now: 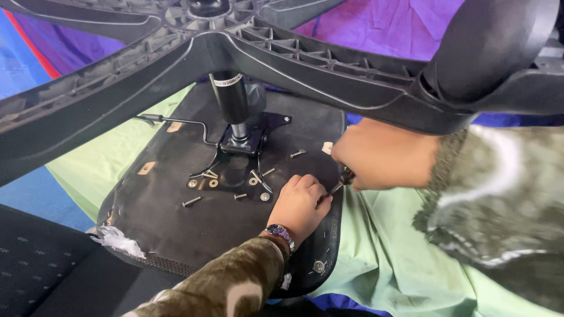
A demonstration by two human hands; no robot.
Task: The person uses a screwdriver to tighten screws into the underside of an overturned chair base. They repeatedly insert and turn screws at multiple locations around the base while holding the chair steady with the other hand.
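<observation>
An office chair lies upside down; its black seat underside (176, 223) faces up, with the gas column (232, 103) and metal mechanism plate (241, 144) at its middle. My right hand (382, 155) grips a screwdriver (341, 182) whose tip points down at the seat's right edge. My left hand (299, 205), with a wristwatch, rests on the seat with its fingers closed at the screwdriver tip. Several loose screws (191, 201) and washers (192, 183) lie scattered around the mechanism plate.
The chair's star base (305, 64) with a black caster (487, 41) hangs close over the work area. A green cloth (388, 252) lies under the seat, with blue and purple fabric behind. A black chair back (41, 270) sits at bottom left. Torn fabric (117, 239) shows at the seat's corner.
</observation>
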